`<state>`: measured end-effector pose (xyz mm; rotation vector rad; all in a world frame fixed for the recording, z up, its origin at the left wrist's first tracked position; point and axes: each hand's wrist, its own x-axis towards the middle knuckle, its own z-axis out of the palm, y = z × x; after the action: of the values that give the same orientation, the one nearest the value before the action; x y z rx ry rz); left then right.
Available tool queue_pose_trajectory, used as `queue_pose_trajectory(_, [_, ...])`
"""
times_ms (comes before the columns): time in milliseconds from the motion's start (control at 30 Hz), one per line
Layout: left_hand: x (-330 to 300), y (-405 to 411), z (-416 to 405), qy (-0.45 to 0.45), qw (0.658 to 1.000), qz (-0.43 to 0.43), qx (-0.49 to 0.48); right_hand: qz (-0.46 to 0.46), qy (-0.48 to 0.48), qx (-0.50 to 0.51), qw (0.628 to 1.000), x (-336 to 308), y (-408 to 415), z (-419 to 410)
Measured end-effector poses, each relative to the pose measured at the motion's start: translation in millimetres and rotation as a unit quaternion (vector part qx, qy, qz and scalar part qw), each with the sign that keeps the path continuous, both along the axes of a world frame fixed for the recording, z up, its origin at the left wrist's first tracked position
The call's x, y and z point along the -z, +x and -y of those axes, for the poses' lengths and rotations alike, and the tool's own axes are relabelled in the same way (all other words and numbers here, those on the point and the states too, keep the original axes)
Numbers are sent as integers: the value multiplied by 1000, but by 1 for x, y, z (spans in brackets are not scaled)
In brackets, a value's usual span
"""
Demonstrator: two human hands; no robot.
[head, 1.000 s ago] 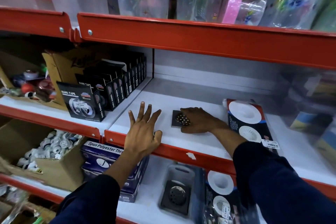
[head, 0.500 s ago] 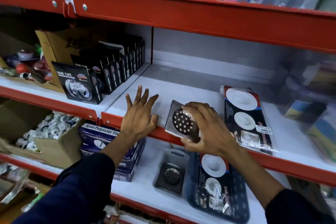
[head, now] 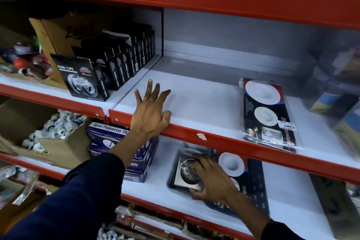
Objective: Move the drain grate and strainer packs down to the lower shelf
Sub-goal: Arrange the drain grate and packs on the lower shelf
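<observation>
My right hand (head: 211, 178) grips a square steel drain grate (head: 186, 174) with a round perforated centre. It holds the grate on top of a dark packed grate (head: 173, 163) lying on the lower shelf (head: 155, 187). Beside it on that shelf lies a strainer pack (head: 253, 177) with white discs. Another strainer pack (head: 266, 113), black and red in clear wrap, lies flat on the upper shelf (head: 194, 99). My left hand (head: 151, 111) rests flat with fingers spread on the upper shelf's red front edge, holding nothing.
Black nano tape boxes (head: 109, 64) stand in rows on the upper shelf at left, next to a cardboard box (head: 56, 33). Blue polyester thread boxes (head: 120, 144) and a carton of small white parts (head: 54, 128) occupy the lower shelf's left. Blurred packs (head: 339, 87) sit at right.
My right hand lifted the steel grate off the upper shelf, carried it over the red edge and brought it down onto the packed grate on the lower shelf. My left hand stayed put.
</observation>
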<state>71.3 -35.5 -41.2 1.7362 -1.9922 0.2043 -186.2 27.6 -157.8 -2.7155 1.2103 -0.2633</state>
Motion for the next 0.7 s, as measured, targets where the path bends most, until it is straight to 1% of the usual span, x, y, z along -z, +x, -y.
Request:
queue_pose_trajectory(100, [-1,0,1,3,1000,0,-2,-75,64,65,993,28,12,19])
queue_pose_trajectory(167, [-1,0,2,3,1000,0,-3,-118,103,87,984,46,21,29])
queue_pose_trajectory(267, [0,1,3,3,1000,-2,-5,-143,124,87,978,69,30,37])
queue_pose_trajectory(367, [0,1,3,3,1000,-4,-2,-144,118,74,980,83,34,41])
queue_pose_trajectory(467, [-1,2,3,6,1000,-7,2,-137,95,51,985,79,31,41])
queue_pose_trajectory(500, [0,2,4,6,1000,-7,3,-120,87,44,988,71,29,38])
queue_pose_trajectory(567, [0,3,4,3,1000,-4,4,-57,53,32,996,46,24,31])
queue_pose_trajectory(633, [1,4,3,-2,1000,6,3,6,-22,1,1000,15,23,21])
queue_pose_trajectory(700, [1,4,2,-1,1000,23,-3,45,-117,-53,991,-12,19,11])
